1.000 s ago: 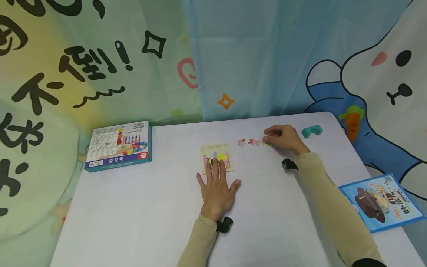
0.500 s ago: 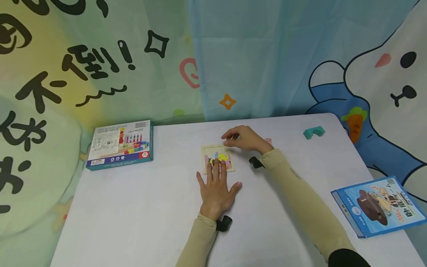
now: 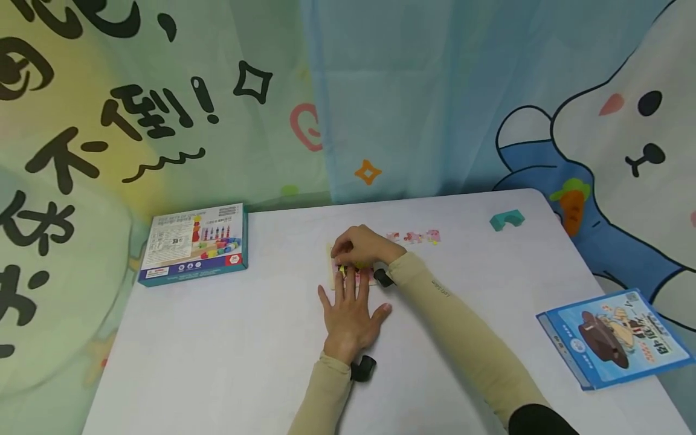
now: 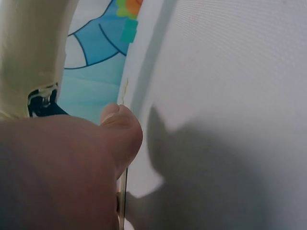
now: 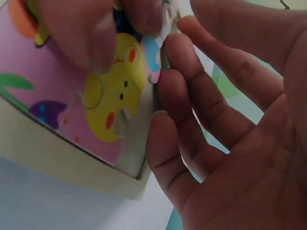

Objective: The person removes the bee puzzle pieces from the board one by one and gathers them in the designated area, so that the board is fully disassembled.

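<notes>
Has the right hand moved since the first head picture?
Yes: leftward in the head view. Judged against the green block, it has gone from close beside it to over the puzzle board.

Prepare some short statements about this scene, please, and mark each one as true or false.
1. The left hand reaches onto the puzzle board. True.
2. The teal arch lies near the far right corner of the table. True.
3. The loose pieces lie left of the puzzle board. False: they lie right of it.
4. A blue box lies at the table's right edge. True.
5. The right hand holds the blue box. False: that hand is at the puzzle board.
</notes>
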`<state>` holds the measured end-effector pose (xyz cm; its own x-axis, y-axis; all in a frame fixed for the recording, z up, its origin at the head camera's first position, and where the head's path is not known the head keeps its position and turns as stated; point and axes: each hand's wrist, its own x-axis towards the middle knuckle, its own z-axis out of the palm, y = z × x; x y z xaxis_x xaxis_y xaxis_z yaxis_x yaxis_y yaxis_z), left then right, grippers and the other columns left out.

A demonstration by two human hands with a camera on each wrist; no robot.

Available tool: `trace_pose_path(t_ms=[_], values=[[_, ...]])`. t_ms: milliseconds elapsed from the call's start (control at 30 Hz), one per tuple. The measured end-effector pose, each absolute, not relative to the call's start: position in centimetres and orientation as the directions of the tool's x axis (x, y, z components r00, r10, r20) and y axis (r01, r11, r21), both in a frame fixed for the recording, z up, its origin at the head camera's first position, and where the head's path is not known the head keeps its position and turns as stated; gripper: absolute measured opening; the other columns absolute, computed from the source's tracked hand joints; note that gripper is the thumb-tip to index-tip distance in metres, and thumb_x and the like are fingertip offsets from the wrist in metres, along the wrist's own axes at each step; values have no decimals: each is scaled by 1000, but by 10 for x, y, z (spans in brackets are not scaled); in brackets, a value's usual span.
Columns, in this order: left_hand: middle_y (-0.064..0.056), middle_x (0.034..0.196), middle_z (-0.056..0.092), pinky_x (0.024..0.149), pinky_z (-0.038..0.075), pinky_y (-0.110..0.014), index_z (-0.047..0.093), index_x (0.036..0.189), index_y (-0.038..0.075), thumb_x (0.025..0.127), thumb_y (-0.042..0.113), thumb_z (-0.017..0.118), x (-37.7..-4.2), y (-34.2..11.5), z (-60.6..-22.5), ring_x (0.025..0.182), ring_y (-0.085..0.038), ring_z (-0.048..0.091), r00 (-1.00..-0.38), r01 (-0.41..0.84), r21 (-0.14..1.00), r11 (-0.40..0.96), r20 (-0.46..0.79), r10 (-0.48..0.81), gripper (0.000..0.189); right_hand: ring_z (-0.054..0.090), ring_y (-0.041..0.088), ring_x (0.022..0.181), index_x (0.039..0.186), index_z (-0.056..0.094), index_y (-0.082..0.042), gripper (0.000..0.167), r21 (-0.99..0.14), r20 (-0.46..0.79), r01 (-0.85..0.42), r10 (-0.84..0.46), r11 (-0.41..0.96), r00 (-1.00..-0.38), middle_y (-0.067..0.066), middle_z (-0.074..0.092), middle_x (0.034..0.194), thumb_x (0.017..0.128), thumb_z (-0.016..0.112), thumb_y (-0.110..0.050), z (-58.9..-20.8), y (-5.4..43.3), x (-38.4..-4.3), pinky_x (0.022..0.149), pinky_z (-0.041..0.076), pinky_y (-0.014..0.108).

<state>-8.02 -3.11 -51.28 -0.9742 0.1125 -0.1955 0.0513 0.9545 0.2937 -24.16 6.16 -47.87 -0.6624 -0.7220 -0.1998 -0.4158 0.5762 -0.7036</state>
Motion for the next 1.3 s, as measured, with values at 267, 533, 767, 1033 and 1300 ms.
trace_pose_path(t_ms=[267, 533, 767, 1033, 1300], values=[[-8, 179, 17, 126, 9, -74, 26, 170, 20, 104, 66, 48, -78, -29, -513, 166, -35, 12, -972, 48, 308, 950, -206, 116, 83, 69, 10, 77, 96, 82, -9, 9, -695, -170, -433, -716, 574, -677, 0, 77, 85, 95, 81, -18, -485, 58, -242, 75, 57, 26], [-7, 180, 14, 126, 5, -74, 24, 171, 21, 105, 65, 47, -81, -34, -512, 167, -35, 7, -961, 40, 338, 940, -246, 129, 82, 69, 8, 77, 92, 79, -11, 11, -680, -197, -411, -691, 607, -695, 1, 77, 85, 91, 86, -20, -487, 52, -244, 75, 55, 23], [-8, 179, 16, 126, 6, -74, 26, 170, 19, 106, 62, 48, -81, -35, -511, 167, -36, 8, -961, 47, 367, 929, -237, 142, 81, 69, 8, 77, 90, 79, -12, 12, -682, -201, -400, -682, 613, -703, 0, 77, 84, 90, 87, -20, -487, 52, -247, 76, 56, 23], [-8, 180, 10, 126, 5, -74, 26, 170, 17, 106, 61, 48, -81, -34, -507, 166, -36, 9, -958, 45, 375, 926, -246, 147, 80, 68, 9, 83, 100, 82, -14, 10, -720, -157, -372, -660, 586, -735, -1, 77, 90, 94, 83, -22, -490, 64, -252, 82, 55, 29], [-10, 180, 13, 126, 6, -74, 28, 170, 16, 106, 61, 48, -82, -34, -508, 166, -38, 11, -962, 48, 371, 928, -234, 144, 80, 64, 16, 88, 106, 76, -8, 15, -762, -83, -338, -601, 553, -795, 6, 76, 100, 106, 67, -20, -484, 93, -249, 88, 52, 36]])
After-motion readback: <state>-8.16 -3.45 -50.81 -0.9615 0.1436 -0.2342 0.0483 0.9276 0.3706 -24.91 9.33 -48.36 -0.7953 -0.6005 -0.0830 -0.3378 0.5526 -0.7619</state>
